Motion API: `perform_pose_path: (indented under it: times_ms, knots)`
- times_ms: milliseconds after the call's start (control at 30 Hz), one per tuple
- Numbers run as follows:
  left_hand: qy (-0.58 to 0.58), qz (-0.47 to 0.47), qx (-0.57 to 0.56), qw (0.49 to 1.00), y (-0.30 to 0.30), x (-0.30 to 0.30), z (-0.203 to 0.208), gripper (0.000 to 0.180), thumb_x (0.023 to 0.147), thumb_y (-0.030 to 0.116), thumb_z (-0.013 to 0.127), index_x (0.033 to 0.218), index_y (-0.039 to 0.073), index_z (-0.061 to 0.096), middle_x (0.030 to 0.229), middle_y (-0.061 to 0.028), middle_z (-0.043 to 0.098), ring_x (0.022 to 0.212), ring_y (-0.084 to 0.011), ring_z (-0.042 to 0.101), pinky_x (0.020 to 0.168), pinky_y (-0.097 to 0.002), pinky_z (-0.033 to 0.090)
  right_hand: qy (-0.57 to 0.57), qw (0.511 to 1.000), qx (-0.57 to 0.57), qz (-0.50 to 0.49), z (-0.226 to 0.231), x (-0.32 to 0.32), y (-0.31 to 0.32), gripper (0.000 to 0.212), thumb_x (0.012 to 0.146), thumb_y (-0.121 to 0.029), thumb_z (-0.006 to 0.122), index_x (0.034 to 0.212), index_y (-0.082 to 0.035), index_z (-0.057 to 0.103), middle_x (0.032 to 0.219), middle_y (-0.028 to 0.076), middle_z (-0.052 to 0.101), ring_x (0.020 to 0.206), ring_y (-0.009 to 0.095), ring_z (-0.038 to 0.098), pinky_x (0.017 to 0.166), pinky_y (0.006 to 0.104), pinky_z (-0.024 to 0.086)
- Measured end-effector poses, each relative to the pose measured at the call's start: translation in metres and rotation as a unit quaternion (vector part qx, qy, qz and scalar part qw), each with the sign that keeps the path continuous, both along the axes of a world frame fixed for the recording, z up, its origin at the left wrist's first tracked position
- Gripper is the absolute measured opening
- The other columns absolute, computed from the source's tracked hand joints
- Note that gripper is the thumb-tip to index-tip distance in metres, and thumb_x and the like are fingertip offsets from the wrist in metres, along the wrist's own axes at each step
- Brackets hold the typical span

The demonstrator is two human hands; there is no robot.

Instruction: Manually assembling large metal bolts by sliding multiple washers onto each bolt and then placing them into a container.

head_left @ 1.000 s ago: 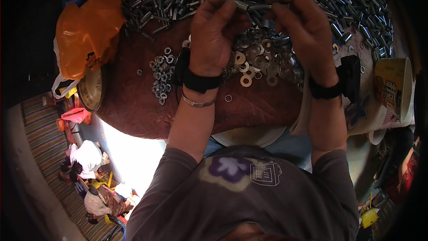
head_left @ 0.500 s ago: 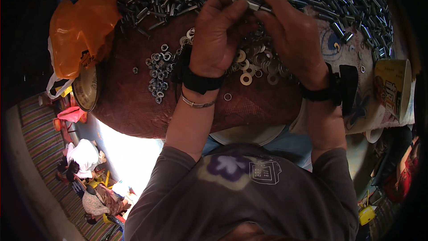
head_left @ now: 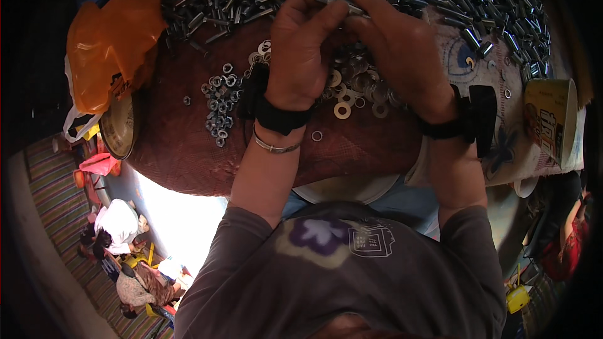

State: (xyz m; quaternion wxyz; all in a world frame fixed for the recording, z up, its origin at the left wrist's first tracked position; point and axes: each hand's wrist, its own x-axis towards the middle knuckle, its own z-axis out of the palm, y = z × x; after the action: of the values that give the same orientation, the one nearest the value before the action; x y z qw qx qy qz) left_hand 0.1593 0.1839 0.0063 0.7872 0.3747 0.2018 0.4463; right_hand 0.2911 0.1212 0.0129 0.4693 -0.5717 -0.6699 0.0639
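1. One orange bag [head_left: 110, 44] lies at the far left of the worktop [head_left: 182, 144], with one round metal dish [head_left: 118, 127] just under its near edge.
2. A small cluster of nuts [head_left: 220, 97], too many and too small to count, lies left of the left hand [head_left: 301, 50]; a single nut sits apart further left.
3. The left hand's fingers are pressed together on one bolt [head_left: 339, 5]. It wears one black wrist strap and one thin metal bangle [head_left: 274, 147].
4. The bolt is held above the far middle of the worktop, between both hands, lying nearly level.
5. The right hand [head_left: 402, 50] pinches the bolt's right end; its fingers are curled around it. One black strap with a block sits on this wrist.
6. Washers [head_left: 352, 91] lie under and near the hands, partly hidden; about three show plainly at the near side, one more lies alone by the bangle.
7. A heap of bolts [head_left: 440, 0] runs along the whole far edge, beyond counting.
8. One yellow cup [head_left: 549, 119] lies on its side at the right.
9. The worktop is covered with brown cloth on the left and a pale printed cloth [head_left: 496, 69] on the right.
10. Below left, a striped rug [head_left: 56, 226] and people sitting on the floor show.
11. Whether anything sits on the bolt cannot be told.
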Motion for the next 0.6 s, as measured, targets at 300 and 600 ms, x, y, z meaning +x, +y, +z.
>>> perform_pose_path:
  times_ms: [300, 600]
  knots:
    - [-0.022, -0.034, -0.005, 0.999, 0.001, -0.003, -0.007, 0.015, 0.09, 0.012, 0.058, 0.102, 0.005, 0.051, 0.095, -0.007, 0.06, 0.087, -0.018, 0.062, 0.077, -0.0321, 0.054, 0.0, 0.996, 0.085, 0.037, -0.003, 0.004, 0.006, 0.03, 0.085, -0.019, 0.062, 0.109, -0.001, 0.058, 0.086, 0.016, 0.064, 0.073, 0.032, 0.063, 0.06, 0.0362, 0.05]
    - [-0.065, 0.075, 0.051, 0.994, 0.017, -0.016, -0.008, 0.014, 0.093, 0.009, 0.049, 0.103, 0.0, 0.049, 0.096, -0.0117, 0.06, 0.089, -0.0248, 0.062, 0.08, -0.0366, 0.054, -0.191, 0.97, 0.004, -0.15, 0.02, 0.009, 0.013, 0.025, 0.073, -0.003, 0.059, 0.098, -0.002, 0.06, 0.094, 0.014, 0.057, 0.091, 0.032, 0.051, 0.081, 0.0409, 0.039]
